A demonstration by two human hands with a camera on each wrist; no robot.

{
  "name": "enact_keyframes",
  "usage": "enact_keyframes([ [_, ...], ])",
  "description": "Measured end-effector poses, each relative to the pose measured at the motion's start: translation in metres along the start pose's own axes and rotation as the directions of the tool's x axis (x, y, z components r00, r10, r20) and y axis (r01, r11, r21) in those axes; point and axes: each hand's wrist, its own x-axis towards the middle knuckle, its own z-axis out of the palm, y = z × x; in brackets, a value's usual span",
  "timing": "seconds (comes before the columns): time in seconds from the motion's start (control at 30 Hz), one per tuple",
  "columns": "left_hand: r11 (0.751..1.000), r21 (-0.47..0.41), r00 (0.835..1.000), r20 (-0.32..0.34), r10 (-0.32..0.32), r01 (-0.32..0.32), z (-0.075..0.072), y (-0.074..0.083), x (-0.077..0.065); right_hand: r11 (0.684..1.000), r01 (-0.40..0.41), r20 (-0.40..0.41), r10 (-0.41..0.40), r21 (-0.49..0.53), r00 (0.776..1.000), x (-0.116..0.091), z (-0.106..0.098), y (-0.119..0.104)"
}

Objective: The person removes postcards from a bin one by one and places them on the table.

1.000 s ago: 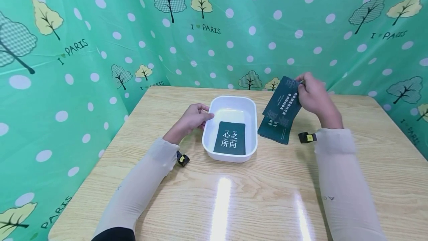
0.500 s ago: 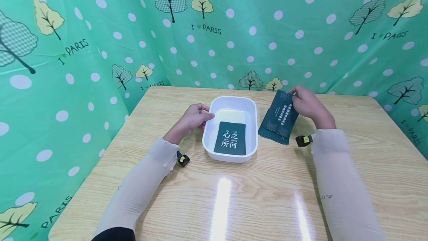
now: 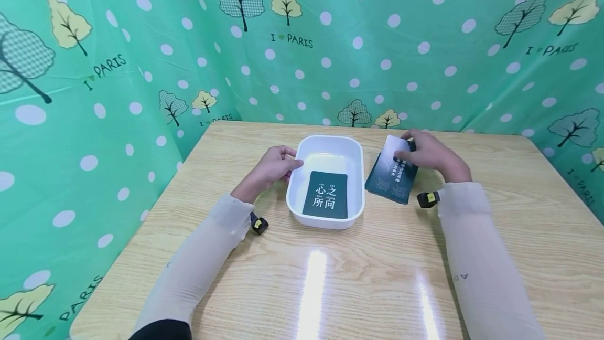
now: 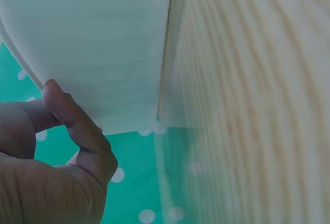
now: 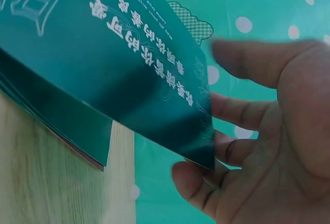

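My left hand (image 3: 270,166) pinches the left rim of a white plastic tub (image 3: 290,198), thumb over the rim and fingers outside. In the left wrist view a fingertip sits right at the tub's edge. Inside lies a dark green card (image 3: 324,195) with white characters. To the tub's right, my right hand (image 3: 427,151) is at the far end of another dark green printed card (image 5: 139,80), which is tilted up over more green cards (image 5: 77,126). The right wrist view shows the fingers partly hidden behind this card and the thumb (image 5: 252,62) apart from its face.
The wooden table (image 3: 264,287) stretches in front of and around the tub. A green curtain (image 3: 330,67) with dots and trees hangs behind and at the left. Each wrist wears a small black camera (image 3: 258,223).
My right hand has come down and toward me with the upper card, which now lies lower over the other cards, its far end catching light. The left hand and tub have stayed put.
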Motion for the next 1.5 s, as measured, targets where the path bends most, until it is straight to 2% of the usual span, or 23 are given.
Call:
enact_keyframes([
  [0.1, 1.0, 0.003, 1.0, 0.001, -0.003, 0.003, 0.0, 0.001, 0.0, 0.999, 0.022, 0.028, -0.021, -0.034, 0.999, 0.002, 0.003, 0.003],
  [0.23, 1.0, 0.008, 1.0, 0.002, -0.01, 0.01, 0.0, 0.002, -0.001, 0.998, -0.008, 0.045, 0.011, -0.064, 0.999, 0.004, 0.008, 0.005],
  [0.4, 1.0, 0.014, 1.0, -0.003, -0.015, 0.015, 0.0, 0.001, -0.001, 0.996, -0.045, 0.047, 0.049, -0.075, 0.998, 0.005, 0.011, 0.006],
  [0.8, 1.0, -0.002, 1.0, -0.002, -0.012, 0.012, 0.001, 0.002, -0.001, 0.994, -0.051, 0.051, 0.056, -0.1, 0.997, 0.008, 0.014, 0.009],
  [1.5, 1.0, -0.008, 1.0, 0.006, -0.006, 0.006, 0.0, -0.001, 0.001, 0.987, -0.07, 0.117, 0.087, -0.143, 0.989, 0.013, 0.026, 0.006],
])
